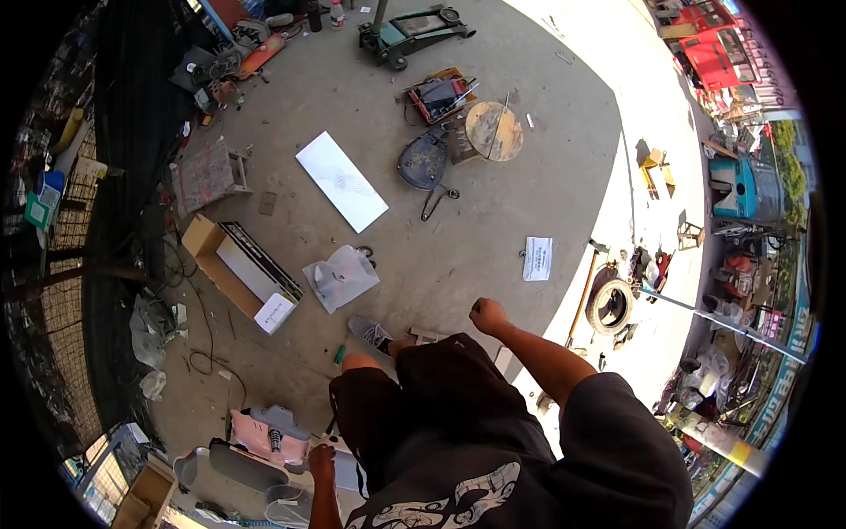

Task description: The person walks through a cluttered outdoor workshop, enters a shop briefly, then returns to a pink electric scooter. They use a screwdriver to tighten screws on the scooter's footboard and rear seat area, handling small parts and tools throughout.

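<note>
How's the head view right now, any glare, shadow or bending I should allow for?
Head view: harsh sun bleaches the pale concrete floor at right; the left half lies in shade. Fisheye bends edges near the black rim. The clenched right hand shows sharp.

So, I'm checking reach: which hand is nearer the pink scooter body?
Left. The left hand rests right beside the pink scooter body; the right hand is raised well away.

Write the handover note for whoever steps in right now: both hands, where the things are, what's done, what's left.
Left hand: low at the person's side, beside the grey and pink machine parts; whether it grips anything can't be told.
Right hand: closed in a fist, held out in front, nothing seen in it.
Around: open cardboard box, white panel, plastic bag, tyre, floor jack on the concrete.
Done: nothing assembled that shows.
Left: parts remain unhandled.
</note>
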A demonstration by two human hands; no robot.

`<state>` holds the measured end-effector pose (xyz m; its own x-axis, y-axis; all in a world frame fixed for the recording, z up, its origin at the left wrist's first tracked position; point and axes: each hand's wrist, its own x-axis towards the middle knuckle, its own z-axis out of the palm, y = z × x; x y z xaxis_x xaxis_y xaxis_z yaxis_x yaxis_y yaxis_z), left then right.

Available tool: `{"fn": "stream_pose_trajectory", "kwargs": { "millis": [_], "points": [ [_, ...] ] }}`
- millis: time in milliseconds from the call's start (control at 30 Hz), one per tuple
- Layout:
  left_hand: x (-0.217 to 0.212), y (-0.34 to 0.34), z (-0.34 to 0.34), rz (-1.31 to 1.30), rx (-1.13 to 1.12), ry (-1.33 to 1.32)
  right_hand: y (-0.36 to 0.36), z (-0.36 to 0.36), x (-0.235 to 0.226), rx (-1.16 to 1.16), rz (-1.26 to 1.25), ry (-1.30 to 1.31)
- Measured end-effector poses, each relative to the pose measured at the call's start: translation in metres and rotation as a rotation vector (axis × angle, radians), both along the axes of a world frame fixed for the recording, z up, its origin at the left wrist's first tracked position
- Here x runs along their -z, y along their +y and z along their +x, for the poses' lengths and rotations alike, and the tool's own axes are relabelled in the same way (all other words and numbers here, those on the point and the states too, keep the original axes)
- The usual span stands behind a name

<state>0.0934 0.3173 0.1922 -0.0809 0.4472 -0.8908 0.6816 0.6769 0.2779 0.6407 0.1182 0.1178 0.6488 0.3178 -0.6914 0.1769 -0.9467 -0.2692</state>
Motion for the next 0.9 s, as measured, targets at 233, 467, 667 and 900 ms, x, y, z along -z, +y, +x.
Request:
{"fn": "stream_pose_trajectory", "kwargs": {
  "millis": [233,467,667,900],
  "points": [
    [-0.031,0.102,0.083,-0.350,0.385,0.121,-0.154,0.001,-0.036,0.469,-0.041,-0.010],
    [0.047,0.226,0.318,-0.275,0.602,0.052,-0.193,-0.071,-0.052,1.085,-0.130,0.450],
    [-0.026,0.243,0.661,0.025,0.974,-0.260,-0.172,-0.082,-0.042,1.156,-0.103,0.544],
    [-0.042,0.175,0.837,-0.087,1.071,-0.213,-0.196,0.012,-0.044,1.266,-0.029,0.531]
  ]
}}
